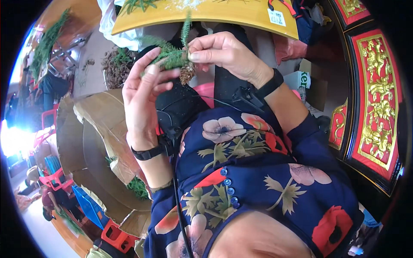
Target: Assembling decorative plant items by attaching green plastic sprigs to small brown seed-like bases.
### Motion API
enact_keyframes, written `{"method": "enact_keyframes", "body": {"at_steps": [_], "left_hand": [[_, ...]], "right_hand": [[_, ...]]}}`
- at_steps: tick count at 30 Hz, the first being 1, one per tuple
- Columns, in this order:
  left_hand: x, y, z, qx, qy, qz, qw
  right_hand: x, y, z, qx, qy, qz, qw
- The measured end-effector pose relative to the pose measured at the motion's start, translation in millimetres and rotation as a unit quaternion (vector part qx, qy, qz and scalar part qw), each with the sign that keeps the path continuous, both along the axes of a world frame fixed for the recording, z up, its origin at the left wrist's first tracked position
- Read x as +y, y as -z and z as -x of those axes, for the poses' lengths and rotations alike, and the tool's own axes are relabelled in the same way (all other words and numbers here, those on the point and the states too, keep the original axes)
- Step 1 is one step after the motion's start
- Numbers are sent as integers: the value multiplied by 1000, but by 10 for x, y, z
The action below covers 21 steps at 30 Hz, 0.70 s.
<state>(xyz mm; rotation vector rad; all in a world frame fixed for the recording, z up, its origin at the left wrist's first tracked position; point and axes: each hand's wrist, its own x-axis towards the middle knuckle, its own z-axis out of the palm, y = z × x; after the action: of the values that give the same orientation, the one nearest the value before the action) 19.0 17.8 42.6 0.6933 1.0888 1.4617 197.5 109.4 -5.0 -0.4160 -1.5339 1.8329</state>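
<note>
A green fir-like sprig (168,56) is held up over my lap by both hands. My left hand (144,84) grips its left side between thumb and fingers, the other fingers spread loosely. With thumb and index finger, my right hand (223,56) pinches the sprig's stem end. One needled branch rises upright beside those fingertips. Just below the pinch hangs a small brown pine cone (187,74), against the greenery. Whether a wire or tie joins the two is too small to tell.
Ahead stands a yellow wooden table (206,16) bearing green sprigs and white bits. A torn cardboard box (81,142) with greenery inside is at my left, beyond it a brown-and-green heap (116,71) on the floor. A red panel with gold carving (378,101) stands at right.
</note>
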Motion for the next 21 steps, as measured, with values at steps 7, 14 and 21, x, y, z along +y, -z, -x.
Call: {"method": "enact_keyframes", "body": {"at_steps": [7,14,21], "left_hand": [[-11,265,98,497,-69,-125,856],[-120,141,-49,240,-37,-37,969],[-151,229,60,149,-96,-35,984]], "right_hand": [[58,93,-54,6,-143,238,961],[126,-14,-105,85,-178,297,934],[188,-46,-180,123,-70,255,957]]}}
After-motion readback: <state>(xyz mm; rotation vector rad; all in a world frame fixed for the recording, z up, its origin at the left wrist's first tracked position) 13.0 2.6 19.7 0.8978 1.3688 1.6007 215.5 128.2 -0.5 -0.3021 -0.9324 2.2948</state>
